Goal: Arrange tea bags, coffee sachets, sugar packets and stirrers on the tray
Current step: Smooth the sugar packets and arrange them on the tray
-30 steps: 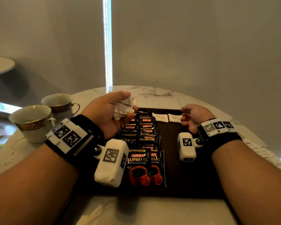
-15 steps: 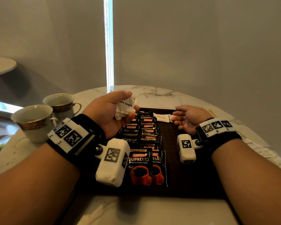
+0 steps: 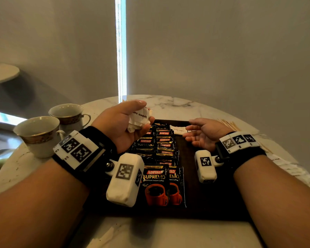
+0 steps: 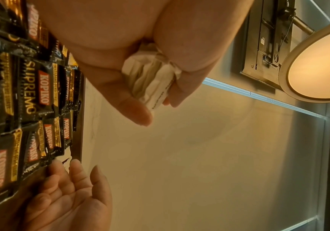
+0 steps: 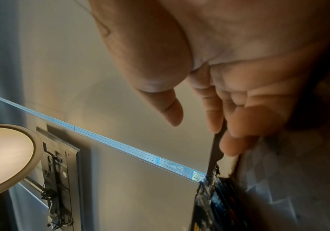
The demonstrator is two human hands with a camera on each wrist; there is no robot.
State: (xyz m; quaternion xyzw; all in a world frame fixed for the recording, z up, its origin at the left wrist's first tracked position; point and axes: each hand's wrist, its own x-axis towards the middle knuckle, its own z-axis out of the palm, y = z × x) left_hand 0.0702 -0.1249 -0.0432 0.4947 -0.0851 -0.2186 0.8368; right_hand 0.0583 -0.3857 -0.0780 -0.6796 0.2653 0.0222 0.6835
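Note:
A dark tray (image 3: 190, 197) lies on the marble table, with two rows of black Kopiko coffee sachets (image 3: 157, 154) down its left part. My left hand (image 3: 122, 122) hovers above the tray's far left and grips a bunch of white brown-sugar packets (image 3: 139, 119), also seen as a stack (image 4: 152, 81) between thumb and fingers. My right hand (image 3: 202, 133) is palm up and open above the tray's far right, holding nothing. Under its fingers, white sugar packets (image 3: 177, 129) lie on the tray's far edge.
Two gold-rimmed white cups (image 3: 38, 135) (image 3: 68, 114) stand at the left on the table. Wooden stirrers (image 3: 229, 124) lie beyond the right hand. More white packets (image 3: 286, 167) are spread along the table's right edge. A curtained wall rises close behind.
My right hand has uncurled from a loose fist into an open palm and reached a little to the left. The left hand keeps its grip on the sugar packets, almost still.

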